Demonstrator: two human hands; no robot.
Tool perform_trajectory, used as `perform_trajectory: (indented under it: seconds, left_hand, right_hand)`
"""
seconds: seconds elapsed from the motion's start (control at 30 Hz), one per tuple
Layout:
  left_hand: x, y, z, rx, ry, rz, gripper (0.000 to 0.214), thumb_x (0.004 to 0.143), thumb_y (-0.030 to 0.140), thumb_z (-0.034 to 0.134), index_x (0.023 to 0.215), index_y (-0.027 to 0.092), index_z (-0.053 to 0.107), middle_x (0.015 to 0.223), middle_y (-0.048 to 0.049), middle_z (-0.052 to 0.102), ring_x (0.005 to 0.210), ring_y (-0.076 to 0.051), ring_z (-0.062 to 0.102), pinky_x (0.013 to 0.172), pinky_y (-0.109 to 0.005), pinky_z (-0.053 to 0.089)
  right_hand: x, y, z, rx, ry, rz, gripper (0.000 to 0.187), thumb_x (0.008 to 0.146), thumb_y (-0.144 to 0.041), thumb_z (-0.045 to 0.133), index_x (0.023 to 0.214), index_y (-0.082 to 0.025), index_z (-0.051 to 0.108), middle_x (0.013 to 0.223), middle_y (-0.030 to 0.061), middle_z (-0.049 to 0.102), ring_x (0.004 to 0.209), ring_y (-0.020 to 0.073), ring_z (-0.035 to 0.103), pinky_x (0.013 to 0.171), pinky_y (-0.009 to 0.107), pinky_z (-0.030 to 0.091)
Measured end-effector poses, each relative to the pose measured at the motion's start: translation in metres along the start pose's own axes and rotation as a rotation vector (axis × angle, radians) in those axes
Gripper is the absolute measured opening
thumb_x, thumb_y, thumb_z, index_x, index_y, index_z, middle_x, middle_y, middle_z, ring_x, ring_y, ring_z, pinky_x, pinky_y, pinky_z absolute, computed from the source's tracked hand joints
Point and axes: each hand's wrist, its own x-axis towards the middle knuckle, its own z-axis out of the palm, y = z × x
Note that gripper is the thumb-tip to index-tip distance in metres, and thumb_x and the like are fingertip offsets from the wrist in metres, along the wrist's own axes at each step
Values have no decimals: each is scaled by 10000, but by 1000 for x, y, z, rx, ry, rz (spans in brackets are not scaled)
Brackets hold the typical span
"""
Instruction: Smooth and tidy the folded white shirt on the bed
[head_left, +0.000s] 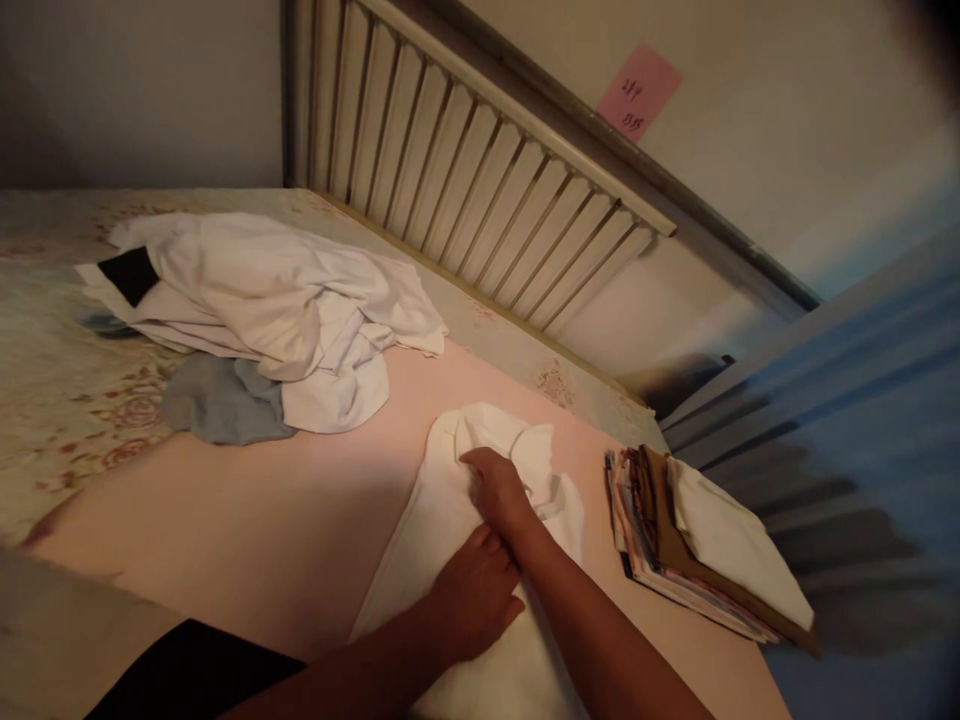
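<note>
A white garment (424, 600) lies lengthwise in front of me on a pink cloth, its far end bunched into folds. My right hand (501, 492) is at those folds, with its fingers closed on the white fabric. Just below and partly against the right wrist is my left hand (472, 600). Its fingers are curled down over the garment, and what is in them, if anything, is hidden.
On the left a loose heap of white clothes (247, 280) lies beside a grey cloth (225, 400). A stack of folded clothes (735, 540) stands at the right, near a blue curtain (862, 420). Beyond the pink cloth (262, 530) is a white radiator (465, 160).
</note>
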Motion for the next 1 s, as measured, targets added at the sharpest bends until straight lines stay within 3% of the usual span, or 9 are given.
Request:
perform_trajectory:
  seconds: [0.13,0.3,0.43,0.63,0.83,1.0]
  left_hand:
    - [0,0,1,18,2,0,499,928,456,507,1341,175,503,1352,-103,576,1309,-278,435,1165,-445,190]
    - [0,-1,2,47,10,4,489,928,468,504,1309,161,528,1333,-108,583,1299,-270,439,1168,-423,178]
    - [1,-1,3,44,13,2,485,920,468,517,1292,157,542,1317,-105,592,1280,-267,449,1164,-415,177]
    - [1,-1,4,31,3,10,469,927,449,503,1302,170,529,1301,-102,597,1279,-278,447,1158,-440,177]
    - [1,0,-1,14,8,2,483,928,451,513,1326,179,511,1328,-85,583,1287,-267,438,1167,-425,169]
    - [1,0,2,28,9,2,500,932,456,505,1334,158,505,1332,-100,578,1300,-272,429,1160,-426,174]
  right_hand:
    - [12,8,-1,43,6,100,383,782,-33,433,958,-231,708,968,15,714,914,156,645,871,292,481]
    - [16,5,-3,-64,41,185,138,801,-171,611,913,-204,684,877,43,660,785,180,598,763,301,453]
    - [15,5,-2,-159,46,223,151,819,-252,649,965,-216,656,898,33,626,777,175,568,742,288,434]
    - [16,17,3,-148,39,206,230,865,-123,527,1030,-209,662,979,66,638,877,183,596,810,275,426]
    - [16,17,2,-149,25,198,251,916,-143,460,1019,-207,680,921,65,631,851,178,596,811,276,428]
    - [16,20,-1,-108,13,188,228,844,-156,596,1055,-208,666,944,45,628,825,163,603,798,274,462]
